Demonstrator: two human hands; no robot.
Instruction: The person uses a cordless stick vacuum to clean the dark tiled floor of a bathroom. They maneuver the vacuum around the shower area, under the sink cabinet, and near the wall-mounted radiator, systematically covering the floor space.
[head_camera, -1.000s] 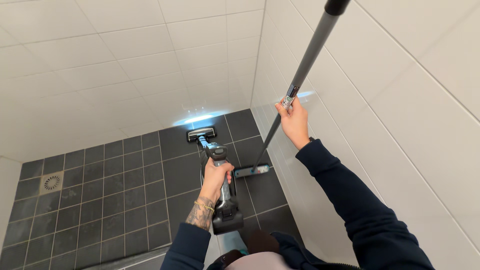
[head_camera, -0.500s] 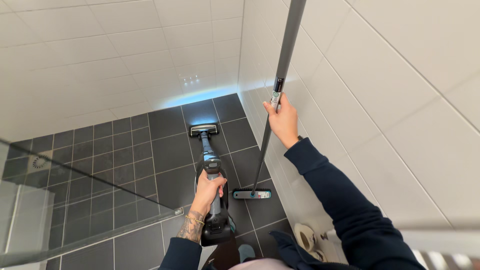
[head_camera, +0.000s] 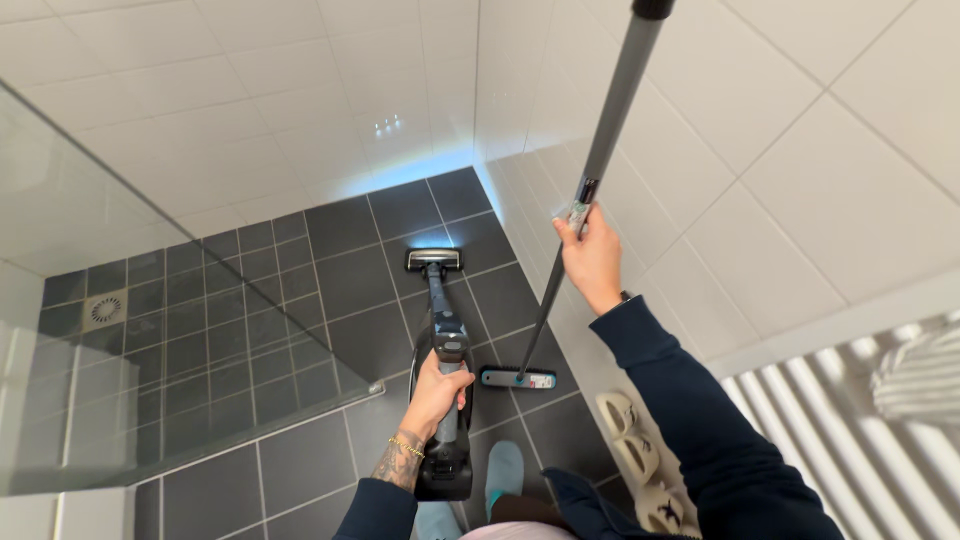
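Left hand (head_camera: 440, 388) is clamped round the vacuum (head_camera: 445, 375) handle; its long body runs straight ahead, head toward the floor's far corner. Right hand (head_camera: 592, 258) grips the broom (head_camera: 560, 270) pole high up, brush on the floor (head_camera: 250, 300) just beside the vacuum, near the right wall.

Glass screen (head_camera: 150, 330) left — floor drain (head_camera: 104, 309) behind; radiator (head_camera: 850, 440) right.

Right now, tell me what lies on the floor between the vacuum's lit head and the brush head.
In the head view, only bare dark floor tiles lie between the vacuum head and the brush head; nothing else sits on that stretch.
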